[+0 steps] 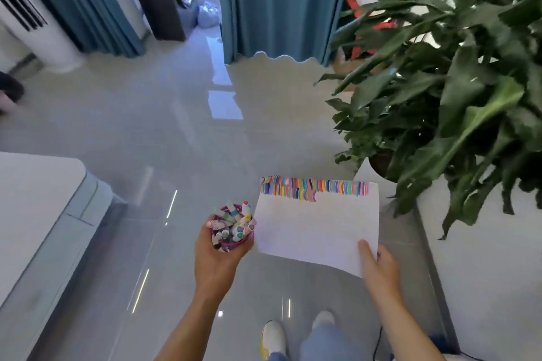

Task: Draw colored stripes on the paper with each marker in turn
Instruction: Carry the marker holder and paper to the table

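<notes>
My left hand (215,258) grips a small purple cup (234,243) from below; the cup is packed with several capped markers (233,221). My right hand (378,265) pinches the near right corner of a white sheet of paper (316,231), thumb on top. The sheet hangs in the air above the floor, just right of the cup. Its far edge carries a dense band of short colored stripes (313,186), with a second partial row under the left half. The rest of the sheet is blank.
I stand on a glossy grey tiled floor (181,132); my shoes (272,337) show below. A large leafy potted plant (445,82) sits on a white surface (484,267) at right. A white bed or cabinet (38,214) lies left, teal curtains (278,3) ahead.
</notes>
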Available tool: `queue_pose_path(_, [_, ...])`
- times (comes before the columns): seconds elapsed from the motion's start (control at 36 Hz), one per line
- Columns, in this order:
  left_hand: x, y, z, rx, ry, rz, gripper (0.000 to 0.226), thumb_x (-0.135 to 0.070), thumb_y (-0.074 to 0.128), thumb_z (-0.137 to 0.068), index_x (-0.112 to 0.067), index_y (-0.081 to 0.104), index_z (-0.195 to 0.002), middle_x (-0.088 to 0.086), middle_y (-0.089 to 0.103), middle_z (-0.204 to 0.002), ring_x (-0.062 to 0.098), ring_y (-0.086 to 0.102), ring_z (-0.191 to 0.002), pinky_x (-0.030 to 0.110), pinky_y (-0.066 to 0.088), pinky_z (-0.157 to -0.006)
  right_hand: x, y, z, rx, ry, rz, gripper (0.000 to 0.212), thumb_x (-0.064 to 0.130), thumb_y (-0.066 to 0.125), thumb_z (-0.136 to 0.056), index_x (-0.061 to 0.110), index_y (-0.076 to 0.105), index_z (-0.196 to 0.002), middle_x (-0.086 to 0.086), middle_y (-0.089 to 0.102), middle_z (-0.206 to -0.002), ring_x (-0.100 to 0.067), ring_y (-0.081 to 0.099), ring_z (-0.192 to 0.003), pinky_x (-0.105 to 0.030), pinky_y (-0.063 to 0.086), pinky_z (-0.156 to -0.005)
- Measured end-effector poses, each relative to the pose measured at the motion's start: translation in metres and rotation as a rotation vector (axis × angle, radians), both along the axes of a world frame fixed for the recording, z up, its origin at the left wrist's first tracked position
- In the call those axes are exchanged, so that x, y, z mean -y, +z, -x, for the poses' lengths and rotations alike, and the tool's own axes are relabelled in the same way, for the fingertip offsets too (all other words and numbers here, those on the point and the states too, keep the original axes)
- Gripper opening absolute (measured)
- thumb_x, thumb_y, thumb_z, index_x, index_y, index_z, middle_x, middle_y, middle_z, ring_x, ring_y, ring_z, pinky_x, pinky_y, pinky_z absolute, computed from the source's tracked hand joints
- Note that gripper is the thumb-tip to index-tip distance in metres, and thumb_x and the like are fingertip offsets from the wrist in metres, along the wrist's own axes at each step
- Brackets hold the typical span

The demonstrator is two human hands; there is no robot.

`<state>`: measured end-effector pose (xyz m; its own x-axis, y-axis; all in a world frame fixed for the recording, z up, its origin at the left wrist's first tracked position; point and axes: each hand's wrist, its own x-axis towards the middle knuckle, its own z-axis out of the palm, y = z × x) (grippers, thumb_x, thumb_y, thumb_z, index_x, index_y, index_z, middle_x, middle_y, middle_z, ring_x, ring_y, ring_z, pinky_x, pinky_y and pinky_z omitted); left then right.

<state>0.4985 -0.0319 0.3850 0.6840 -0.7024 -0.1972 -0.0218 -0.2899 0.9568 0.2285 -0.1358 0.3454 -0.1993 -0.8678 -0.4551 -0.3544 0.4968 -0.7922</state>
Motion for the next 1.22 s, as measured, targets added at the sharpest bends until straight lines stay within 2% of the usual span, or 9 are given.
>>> queue_pose_path(0.06, [0.002,-0.002,-0.01,-0.01,0.033,0.008,0.063,-0.01,0.093,-0.065,-0.031,0.061,-0.114,-0.012,0.074,-0.104,0.004,0.072,-0.092,0.012,0.053,-0.072,0.01,0.0,-0.015,-0.008,0.034,0.013,0.017,0.024,0.06,-0.101,0.009,0.07,-0.101,-0.009,0.073,-0.099,-0.029,0.068,-0.094,-0.043,0.055,-0.085])
queue_pose_path(0.19, [0.015,-0.007,-0.032,-0.006,0.13,0.007,0.064,-0.008,0.093,-0.064,-0.028,0.06,-0.115,-0.01,0.074,-0.104,0.004,0.071,-0.092,0.011,0.052,-0.072,0.044,0.001,-0.048,-0.022,0.112,0.032,0.017,0.019,0.059,-0.101,0.005,0.069,-0.098,-0.01,0.07,-0.091,-0.023,0.06,-0.08,-0.029,0.045,-0.062])
queue_pose_path(0.36, [0.049,-0.011,-0.065,0.01,0.224,-0.008,0.063,-0.01,0.094,-0.063,-0.027,0.061,-0.115,-0.011,0.074,-0.102,0.001,0.071,-0.089,0.009,0.051,-0.069,0.1,-0.003,-0.093,-0.027,0.204,0.022,0.016,0.018,0.059,-0.101,0.006,0.068,-0.096,-0.014,0.069,-0.091,-0.028,0.06,-0.085,-0.032,0.039,-0.073])
queue_pose_path(0.58, [0.113,-0.014,-0.109,0.029,0.326,-0.046,0.059,-0.014,0.095,-0.063,-0.034,0.061,-0.106,-0.015,0.074,-0.098,0.003,0.072,-0.087,0.01,0.051,-0.067,0.191,-0.004,-0.163,0.018,0.322,0.022,0.011,0.016,0.059,-0.101,0.008,0.067,-0.1,-0.011,0.069,-0.099,-0.026,0.062,-0.094,-0.032,0.043,-0.081])
queue_pose_path(0.72, [0.153,-0.012,-0.132,0.011,0.393,-0.022,0.059,-0.007,0.092,-0.065,-0.035,0.061,-0.106,-0.019,0.074,-0.098,0.001,0.071,-0.086,0.009,0.05,-0.066,0.244,-0.002,-0.203,-0.007,0.44,0.072,0.016,0.016,0.058,-0.102,0.005,0.067,-0.093,-0.01,0.067,-0.089,-0.025,0.058,-0.085,-0.033,0.042,-0.064])
queue_pose_path(0.78, [0.166,-0.014,-0.143,0.01,0.424,-0.009,0.061,-0.007,0.092,-0.064,-0.036,0.061,-0.108,-0.017,0.074,-0.099,0.001,0.071,-0.087,0.011,0.051,-0.067,0.263,0.0,-0.219,-0.018,0.469,0.065,0.019,0.018,0.058,-0.102,0.005,0.067,-0.091,-0.01,0.066,-0.085,-0.026,0.058,-0.082,-0.034,0.042,-0.065])
queue_pose_path(0.92, [0.187,-0.019,-0.178,-0.001,0.474,-0.005,0.066,-0.01,0.094,-0.063,-0.035,0.061,-0.114,-0.008,0.074,-0.107,0.012,0.073,-0.097,0.037,0.057,-0.086,0.299,-0.003,-0.257,-0.008,0.494,0.038,0.022,0.022,0.058,-0.101,0.008,0.068,-0.087,-0.004,0.066,-0.079,-0.024,0.058,-0.076,-0.036,0.043,-0.071])
queue_pose_path(1.0, [0.195,-0.023,-0.203,-0.006,0.504,-0.013,0.07,-0.011,0.094,-0.062,-0.032,0.06,-0.12,-0.005,0.073,-0.112,0.015,0.072,-0.101,0.045,0.057,-0.091,0.317,-0.006,-0.284,0.0,0.501,0.025,0.021,0.023,0.058,-0.101,0.009,0.069,-0.09,0.0,0.067,-0.079,-0.022,0.059,-0.076,-0.035,0.044,-0.072])
queue_pose_path(1.22, [0.229,-0.031,-0.283,-0.03,0.595,-0.054,0.063,-0.014,0.094,-0.063,-0.037,0.061,-0.111,-0.017,0.073,-0.102,0.004,0.071,-0.092,0.03,0.055,-0.081,0.356,-0.022,-0.381,-0.026,0.555,-0.002,0.022,0.024,0.059,-0.099,0.007,0.07,-0.093,-0.012,0.072,-0.091,-0.027,0.062,-0.082,-0.038,0.048,-0.073])
